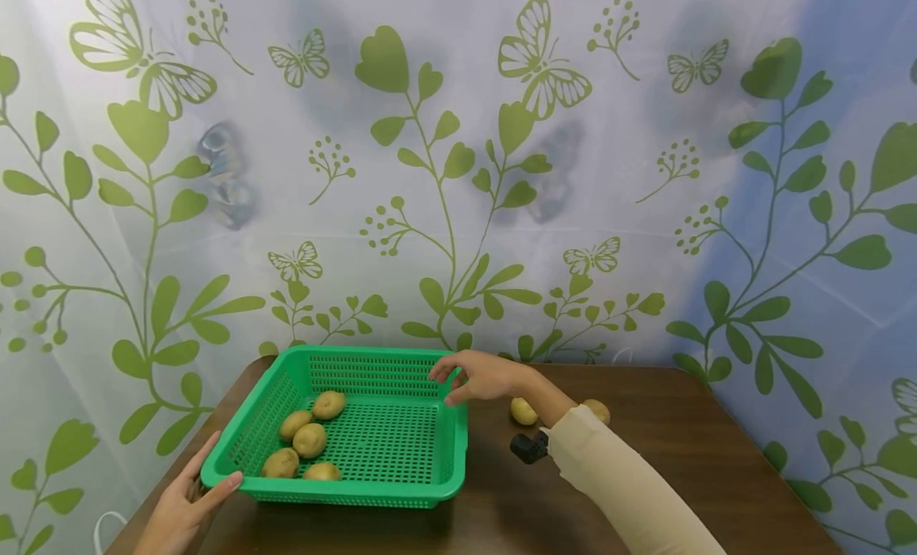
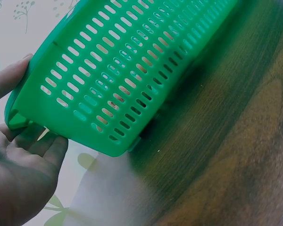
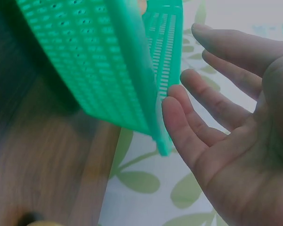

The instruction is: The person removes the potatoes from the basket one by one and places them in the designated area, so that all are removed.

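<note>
**Basket point(image 1: 380, 488) held by near left corner**

The left hand point(image 1: 182, 507) grasps it, at the counter's point(image 1: 688, 427) left; the right hand point(image 1: 487, 376), fingers released, hangs by its right rim, contact unclear. Five potatoes point(image 1: 310, 441) lie inside, left; two lie right.

No readable text, labels, numbers or signs.

Head view: pale hanging sheet point(image 1: 609, 181) printed with green leafy stems point(image 1: 863, 252) and outlined butterflies point(image 1: 540, 65), filling upper frame and both sides; bluish toward upper right. Blurred blue-grey butterfly shape point(image 1: 228, 169), upper left. Dark brown wood-grain counter point(image 1: 680, 459), rounded far corners, lower frame. Thin white looped cord point(image 1: 100, 523), bottom left.
</note>
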The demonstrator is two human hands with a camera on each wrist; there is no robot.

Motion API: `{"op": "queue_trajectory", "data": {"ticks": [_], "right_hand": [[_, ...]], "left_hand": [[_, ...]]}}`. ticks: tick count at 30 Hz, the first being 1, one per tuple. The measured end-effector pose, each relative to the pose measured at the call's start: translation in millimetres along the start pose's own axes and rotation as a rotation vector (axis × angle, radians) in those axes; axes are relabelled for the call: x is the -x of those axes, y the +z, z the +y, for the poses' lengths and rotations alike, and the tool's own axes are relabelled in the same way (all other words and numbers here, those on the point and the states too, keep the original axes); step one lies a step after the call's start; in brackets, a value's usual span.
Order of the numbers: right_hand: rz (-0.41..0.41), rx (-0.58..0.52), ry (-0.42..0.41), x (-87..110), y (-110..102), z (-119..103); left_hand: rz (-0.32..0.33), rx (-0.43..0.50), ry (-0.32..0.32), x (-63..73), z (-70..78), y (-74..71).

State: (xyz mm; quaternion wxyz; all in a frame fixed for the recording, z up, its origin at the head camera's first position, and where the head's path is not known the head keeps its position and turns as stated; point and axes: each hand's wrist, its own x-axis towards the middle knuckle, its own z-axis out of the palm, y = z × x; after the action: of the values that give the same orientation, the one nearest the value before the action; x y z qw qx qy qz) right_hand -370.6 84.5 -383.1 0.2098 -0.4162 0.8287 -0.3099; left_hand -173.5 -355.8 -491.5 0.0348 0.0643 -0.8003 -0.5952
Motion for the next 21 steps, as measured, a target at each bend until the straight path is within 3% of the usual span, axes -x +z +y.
{"op": "queue_trajectory", "data": {"ticks": [10, 17, 21], "right_hand": [[-0.046, 0.002, -0.013, -24.5, 12, -12], [-0.085, -0.042, -0.034, -47.6, 18, -26], [-0.1, -0.044, -0.045, -65.5, 23, -35]], "left_hand": [[-0.008, 0.058, 0.007, 2.1, -3.3, 1.6], [0.011, -0.056, 0.02, 0.9, -0.5, 0.0], [0.014, -0.059, 0.017, 0.7, 0.6, -1.6]]}}
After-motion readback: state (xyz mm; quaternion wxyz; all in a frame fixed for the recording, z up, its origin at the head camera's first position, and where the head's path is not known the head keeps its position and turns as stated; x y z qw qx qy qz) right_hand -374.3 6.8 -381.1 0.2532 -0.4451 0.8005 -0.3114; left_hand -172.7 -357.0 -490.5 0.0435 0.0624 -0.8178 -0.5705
